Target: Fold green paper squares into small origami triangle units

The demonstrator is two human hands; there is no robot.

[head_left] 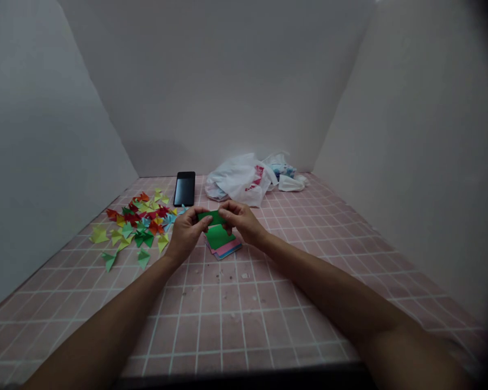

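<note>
A piece of green paper (211, 218), folded into a narrow rectangle, is pinched between both hands in the middle of the table. My left hand (187, 233) grips its left end with thumb and fingers. At its right end, my right hand (244, 221) is closed on the same paper. Just below lies a small stack of coloured paper sheets (219, 238), green on top with pink and blue edges showing underneath. To the left of my left hand spreads a pile of small folded paper figures (143, 238) in red, yellow, green, orange and blue.
A black phone (184, 189) lies behind the folded figures. At the back stands a crumpled white plastic bag (242, 179), with a blue-patterned packet (283, 171) beside it. Small scraps (245, 276) dot the pink tiled-pattern tablecloth (325, 216). Pale walls enclose three sides.
</note>
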